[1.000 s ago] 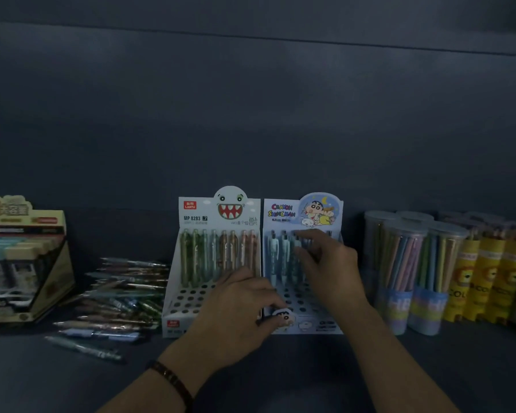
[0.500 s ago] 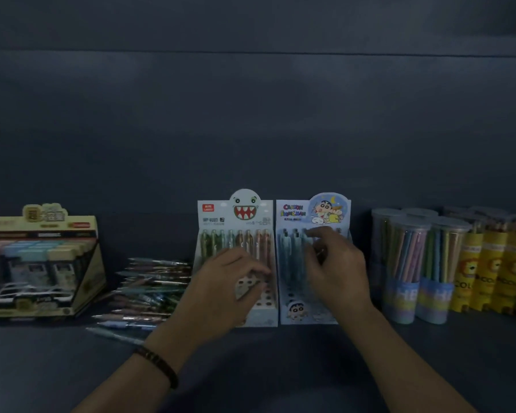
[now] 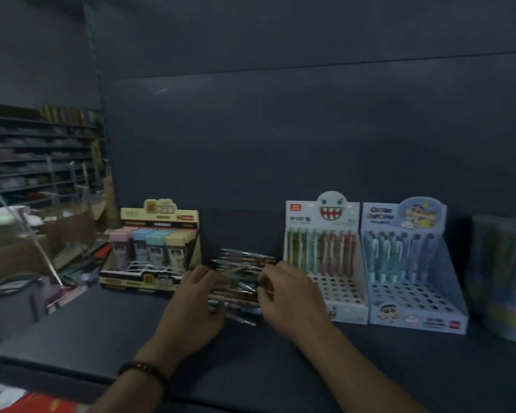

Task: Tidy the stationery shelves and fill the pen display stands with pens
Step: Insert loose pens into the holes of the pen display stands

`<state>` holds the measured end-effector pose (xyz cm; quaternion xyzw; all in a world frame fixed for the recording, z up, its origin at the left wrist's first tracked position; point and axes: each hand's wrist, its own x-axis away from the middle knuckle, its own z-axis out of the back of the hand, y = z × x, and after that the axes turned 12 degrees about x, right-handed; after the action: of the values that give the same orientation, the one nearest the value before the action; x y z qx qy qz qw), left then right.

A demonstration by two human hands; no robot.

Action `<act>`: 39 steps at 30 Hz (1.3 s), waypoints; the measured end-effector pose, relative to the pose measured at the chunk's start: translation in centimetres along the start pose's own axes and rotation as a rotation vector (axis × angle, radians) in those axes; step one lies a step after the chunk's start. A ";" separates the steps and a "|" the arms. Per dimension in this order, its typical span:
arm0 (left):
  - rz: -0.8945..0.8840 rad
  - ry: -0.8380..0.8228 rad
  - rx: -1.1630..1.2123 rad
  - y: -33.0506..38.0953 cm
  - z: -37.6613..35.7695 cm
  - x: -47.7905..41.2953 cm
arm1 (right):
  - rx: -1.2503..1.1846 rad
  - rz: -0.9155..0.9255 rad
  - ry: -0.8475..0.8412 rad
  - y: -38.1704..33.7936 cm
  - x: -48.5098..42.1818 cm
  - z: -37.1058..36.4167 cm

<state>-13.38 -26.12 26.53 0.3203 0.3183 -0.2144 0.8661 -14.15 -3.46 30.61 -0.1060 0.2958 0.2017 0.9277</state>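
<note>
A pile of loose pens [image 3: 241, 265] lies on the dark shelf between an eraser box and two pen display stands. My left hand [image 3: 195, 305] rests on the pile's left side with its fingers bent over the pens. My right hand [image 3: 286, 296] is at the pile's right side, its fingertips curled on a pen there. The white monster-face stand [image 3: 340, 296] holds one back row of pens; its front holes are bare. The blue cartoon stand [image 3: 414, 299] to its right also has one back row of pens.
A yellow box of erasers [image 3: 152, 248] stands left of the pile. Clear tubs of pencils [image 3: 504, 278] stand at the far right. The shelf's front edge [image 3: 42, 374] runs at lower left, with boxes and other shelving beyond it.
Both hands left the display stands and moved left to the loose pen pile. My head turned left, so the stands now sit right of centre.
</note>
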 end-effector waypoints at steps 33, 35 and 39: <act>0.064 -0.065 0.046 -0.5 -0.5 -0.2 | 0.317 0.039 0.074 -0.7 0.2 -4.7; 0.075 -0.048 0.060 -0.3 -0.3 -0.1 | 0.286 0.033 0.065 -0.7 0.1 -4.9; 0.084 -0.052 0.079 -0.1 -0.1 0.0 | 0.238 0.035 0.087 -0.7 0.3 -4.5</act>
<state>-13.46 -26.10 26.45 0.3618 0.2732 -0.1986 0.8690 -15.93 -5.39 26.83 0.0014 0.3593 0.1765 0.9164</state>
